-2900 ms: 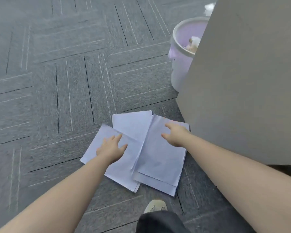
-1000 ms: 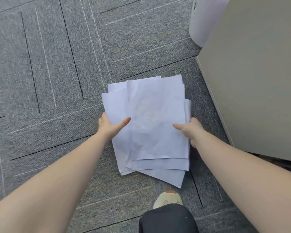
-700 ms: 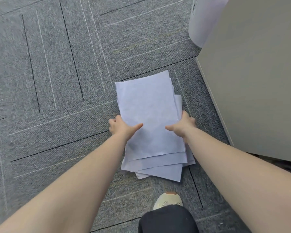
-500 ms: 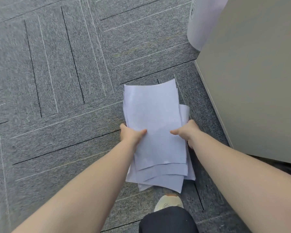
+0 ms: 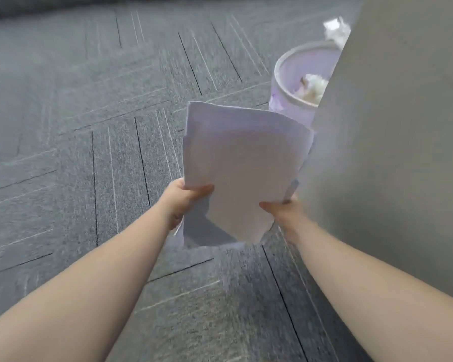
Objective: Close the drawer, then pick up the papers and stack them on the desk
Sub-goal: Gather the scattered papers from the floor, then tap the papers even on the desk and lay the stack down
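Note:
A loose bundle of white papers (image 5: 242, 165) is lifted off the grey carpet and held in front of me, its sheets curving and not squared up. My left hand (image 5: 185, 198) grips the bundle's lower left edge, thumb on top. My right hand (image 5: 283, 209) pinches the lower right edge. The flat beige side of the desk unit (image 5: 392, 142) rises close on the right, just beside the papers. No drawer or desk top is in view. The image is blurred by motion.
A lilac-lined waste bin (image 5: 296, 82) with crumpled paper inside stands on the carpet beyond the papers, against the desk unit. Another crumpled white wad (image 5: 336, 30) shows behind it. Grey carpet tiles (image 5: 89, 152) stretch to the left and ahead.
Both hands gathered the spread sheets into one bundle on the floor, then raised it off the carpet. The view has tilted up, so the bin shows again and my shoe has left the frame.

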`<state>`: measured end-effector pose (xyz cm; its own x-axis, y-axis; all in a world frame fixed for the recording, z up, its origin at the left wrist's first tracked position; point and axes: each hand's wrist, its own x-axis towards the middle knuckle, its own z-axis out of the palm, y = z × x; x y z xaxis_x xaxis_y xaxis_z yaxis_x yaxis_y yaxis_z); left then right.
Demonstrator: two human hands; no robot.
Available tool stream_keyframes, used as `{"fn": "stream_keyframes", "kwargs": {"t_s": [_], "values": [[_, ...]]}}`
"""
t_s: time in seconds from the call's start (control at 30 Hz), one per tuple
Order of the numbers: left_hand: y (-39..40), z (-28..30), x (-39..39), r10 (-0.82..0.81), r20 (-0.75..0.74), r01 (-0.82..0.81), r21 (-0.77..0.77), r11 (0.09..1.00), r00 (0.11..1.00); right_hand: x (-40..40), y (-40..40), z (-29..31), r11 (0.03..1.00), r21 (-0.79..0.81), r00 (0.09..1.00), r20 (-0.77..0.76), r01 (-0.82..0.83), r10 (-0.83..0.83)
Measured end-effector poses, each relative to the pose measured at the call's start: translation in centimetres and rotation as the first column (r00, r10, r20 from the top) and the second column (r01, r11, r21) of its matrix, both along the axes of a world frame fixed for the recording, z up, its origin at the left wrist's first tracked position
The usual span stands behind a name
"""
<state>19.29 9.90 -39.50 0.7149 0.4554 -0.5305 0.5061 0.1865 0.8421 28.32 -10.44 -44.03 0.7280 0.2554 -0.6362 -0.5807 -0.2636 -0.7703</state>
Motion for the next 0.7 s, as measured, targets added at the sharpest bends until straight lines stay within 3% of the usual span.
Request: {"fn": "stream_keyframes", "kwargs": {"t_s": [0.27, 0.47, 0.53, 0.7], "values": [[3.9, 24.8, 3.1, -0.163, 0.314, 0.119, 0.152, 0.981, 0.935, 4.9, 4.0, 21.6, 0.936, 0.348, 0.960, 0.275, -0.055, -0.046], [3.6, 40.1, 1.3, -0.200, 0.486, 0.097, 0.229, 0.969, 0.851, 5.0, 3.2, 36.9, 0.908, 0.403, 0.904, 0.420, -0.112, -0.075], [2.8, 44.1, 0.3, -0.196, 0.534, 0.068, 0.251, 0.966, 0.822, 4.7, 1.9, 41.7, 0.903, 0.419, 0.885, 0.451, -0.093, -0.118], [-0.9, 52.0, -1.9, -0.176, 0.627, 0.000, 0.270, 0.963, 0.759, 2.9, -2.6, 51.9, 0.857, 0.464, 0.826, 0.557, -0.225, -0.084]]}}
